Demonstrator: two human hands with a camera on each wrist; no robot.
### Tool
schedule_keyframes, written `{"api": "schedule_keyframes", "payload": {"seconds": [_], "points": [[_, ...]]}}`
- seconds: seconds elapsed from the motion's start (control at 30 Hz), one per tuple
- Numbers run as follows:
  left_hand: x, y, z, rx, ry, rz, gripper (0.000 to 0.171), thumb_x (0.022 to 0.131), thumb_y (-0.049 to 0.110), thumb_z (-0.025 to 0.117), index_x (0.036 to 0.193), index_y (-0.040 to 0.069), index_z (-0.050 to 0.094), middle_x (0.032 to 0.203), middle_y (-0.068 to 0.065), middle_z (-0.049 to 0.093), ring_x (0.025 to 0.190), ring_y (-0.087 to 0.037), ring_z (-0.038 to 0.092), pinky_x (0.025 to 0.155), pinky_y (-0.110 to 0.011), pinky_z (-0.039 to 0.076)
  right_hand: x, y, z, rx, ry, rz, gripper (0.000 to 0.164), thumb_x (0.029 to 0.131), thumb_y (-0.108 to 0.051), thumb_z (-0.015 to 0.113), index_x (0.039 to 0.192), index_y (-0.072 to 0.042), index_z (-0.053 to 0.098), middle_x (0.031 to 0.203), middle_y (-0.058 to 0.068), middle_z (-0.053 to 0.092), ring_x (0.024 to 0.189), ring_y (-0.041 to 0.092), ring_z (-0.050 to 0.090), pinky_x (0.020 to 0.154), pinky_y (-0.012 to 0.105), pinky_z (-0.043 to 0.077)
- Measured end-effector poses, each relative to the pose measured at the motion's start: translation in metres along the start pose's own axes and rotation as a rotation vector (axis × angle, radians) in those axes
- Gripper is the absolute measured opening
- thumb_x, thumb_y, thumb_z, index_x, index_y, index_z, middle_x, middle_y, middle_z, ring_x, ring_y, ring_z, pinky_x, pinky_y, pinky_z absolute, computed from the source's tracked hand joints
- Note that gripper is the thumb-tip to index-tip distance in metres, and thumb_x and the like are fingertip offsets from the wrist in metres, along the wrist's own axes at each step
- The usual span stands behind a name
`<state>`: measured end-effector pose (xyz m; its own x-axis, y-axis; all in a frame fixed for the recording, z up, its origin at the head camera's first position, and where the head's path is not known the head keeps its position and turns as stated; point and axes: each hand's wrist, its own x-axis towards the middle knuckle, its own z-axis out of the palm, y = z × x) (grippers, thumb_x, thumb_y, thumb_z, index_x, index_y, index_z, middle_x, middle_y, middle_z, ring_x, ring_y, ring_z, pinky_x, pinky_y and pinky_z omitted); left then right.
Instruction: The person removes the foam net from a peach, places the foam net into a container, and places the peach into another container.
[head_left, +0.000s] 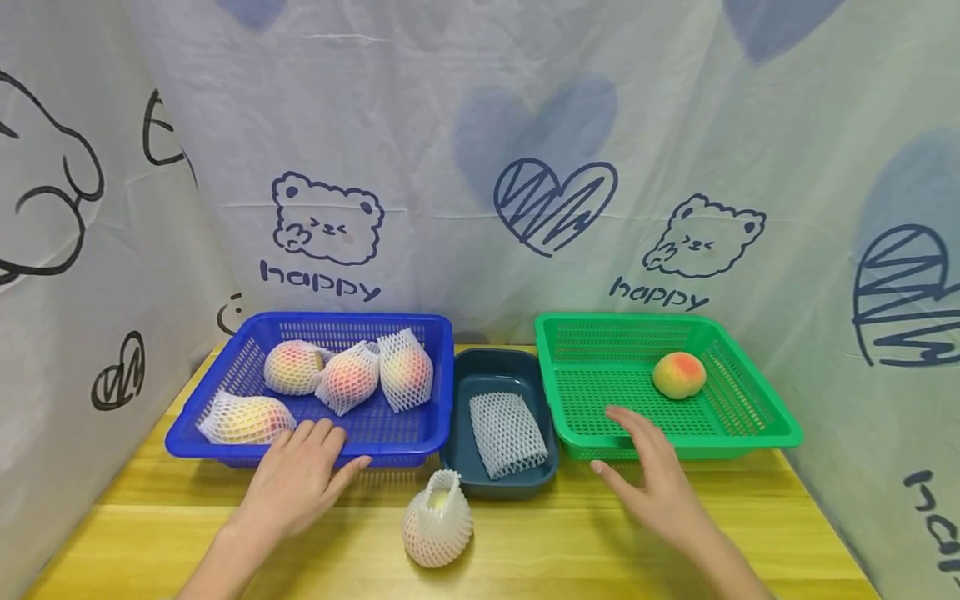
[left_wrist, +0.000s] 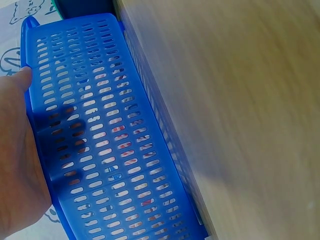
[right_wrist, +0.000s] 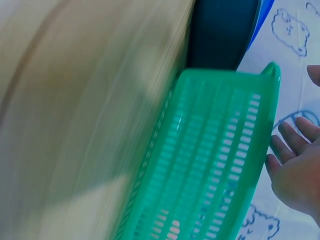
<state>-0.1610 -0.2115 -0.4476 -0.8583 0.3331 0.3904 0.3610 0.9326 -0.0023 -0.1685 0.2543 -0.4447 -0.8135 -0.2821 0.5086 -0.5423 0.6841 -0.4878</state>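
Note:
My left hand reaches over the front rim of the blue basket, its fingertips beside a peach in a white foam net. Several more netted peaches lie further back in that basket. In the left wrist view, the same hand is right at the rim, its fingers mostly hidden behind it. My right hand hovers at the front rim of the green basket, thumb and fingers spread with nothing between them. Inside that basket, a bare peach sits towards the right.
Between the baskets stands a dark teal tray holding a flattened white foam net. Another netted peach rests on the wooden table in front of it. A printed cloth hangs behind the baskets.

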Motion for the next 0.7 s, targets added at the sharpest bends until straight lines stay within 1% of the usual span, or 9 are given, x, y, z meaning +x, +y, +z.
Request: {"api": "schedule_keyframes", "payload": {"seconds": [0.17,0.3,0.4,0.53,0.63,0.7], "points": [[0.001,0.0,0.0,0.001,0.011,0.006,0.039,0.101,0.049,0.062,0.094,0.011,0.061,0.095,-0.006,0.059,0.09,-0.029,0.057,0.076,-0.045,0.045,-0.001,-0.016,0.009,0.025,-0.023,-0.007,0.069,0.093,-0.019,0.079,0.153,-0.017,0.046,0.156,0.006,0.047,0.143,0.033,0.042,0.108,0.066,0.039],[0.001,0.0,0.001,-0.001,0.005,0.001,0.039,0.101,0.049,0.061,0.094,0.011,0.06,0.095,-0.005,0.059,0.09,-0.029,0.057,0.077,-0.045,0.046,-0.001,-0.027,0.018,0.021,-0.035,-0.044,0.069,0.091,-0.019,0.08,0.152,-0.014,0.047,0.155,0.003,0.048,0.143,0.029,0.043,0.109,0.062,0.041],[0.0,0.0,0.002,-0.001,0.004,-0.001,0.039,0.101,0.05,0.061,0.094,0.011,0.06,0.094,-0.005,0.059,0.09,-0.029,0.057,0.077,-0.046,0.046,-0.001,-0.035,0.023,0.034,-0.05,-0.081,0.068,0.091,-0.019,0.08,0.151,-0.01,0.049,0.155,0.005,0.049,0.142,0.027,0.044,0.107,0.06,0.044],[0.0,0.0,0.003,0.005,0.014,0.007,0.039,0.101,0.049,0.062,0.093,0.012,0.06,0.093,-0.004,0.058,0.088,-0.028,0.056,0.076,-0.045,0.045,-0.002,-0.043,0.03,0.061,-0.081,-0.107,0.069,0.091,-0.022,0.08,0.152,-0.015,0.047,0.156,0.004,0.048,0.143,0.025,0.044,0.107,0.059,0.046],[0.0,-0.001,0.003,0.011,0.022,0.011,0.038,0.1,0.049,0.062,0.093,0.012,0.059,0.091,-0.004,0.057,0.087,-0.028,0.056,0.075,-0.044,0.045,-0.003,-0.049,0.035,0.077,-0.111,-0.118,0.071,0.092,-0.024,0.079,0.154,-0.021,0.044,0.158,-0.002,0.045,0.144,0.022,0.043,0.109,0.058,0.045],[0.0,-0.001,0.002,0.015,0.024,0.012,0.039,0.1,0.049,0.062,0.093,0.012,0.059,0.091,-0.004,0.057,0.087,-0.028,0.056,0.075,-0.044,0.045,-0.004,-0.053,0.038,0.086,-0.126,-0.131,0.071,0.093,-0.026,0.079,0.155,-0.02,0.044,0.158,-0.003,0.044,0.144,0.022,0.043,0.109,0.057,0.046]]}}
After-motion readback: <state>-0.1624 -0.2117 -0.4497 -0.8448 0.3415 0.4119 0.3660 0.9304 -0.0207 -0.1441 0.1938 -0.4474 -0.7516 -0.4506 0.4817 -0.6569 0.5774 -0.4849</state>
